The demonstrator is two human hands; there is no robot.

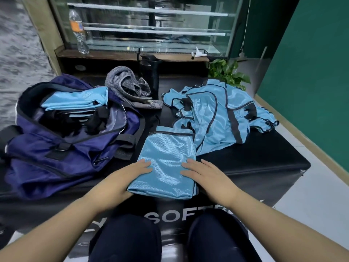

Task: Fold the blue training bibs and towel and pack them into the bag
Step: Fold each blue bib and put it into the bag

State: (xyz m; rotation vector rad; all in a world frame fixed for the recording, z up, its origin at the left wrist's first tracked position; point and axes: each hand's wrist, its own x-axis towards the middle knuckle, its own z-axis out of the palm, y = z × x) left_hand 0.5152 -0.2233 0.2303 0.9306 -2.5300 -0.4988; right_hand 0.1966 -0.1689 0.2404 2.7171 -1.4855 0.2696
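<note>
Blue mesh dominates the head view, the only view supplied. A folded bib [167, 163] lies flat on the black padded bench [264, 156], directly in front of the person. The left hand [132, 172] rests on its near left edge with fingers straight and together; the right hand [204, 173] rests on its near right edge, fingers likewise extended. Neither hand grips or pinches the cloth; both lie open and press it flat.

Status of work, as judged from the layout: the navy bag [62, 140] stands open at the left of the bench, and at least one folded blue item [77, 99] already sits in its mouth. Dark items lie beneath it, but the interior is shadowed and their nature cannot be confirmed. To the right, touching the far corner of the folded bib, a heap of unfolded bibs [219, 114] remains; the count is unclear, though several appear to be present. The grey towel [128, 87] lies crumpled behind the bag, beside a black bottle [151, 74], unfolded and unpacked.

Assessment: the task is partly complete. The bib in hand appears ready for a final fold or transfer to the bag. The heap and the towel are outstanding.
</note>
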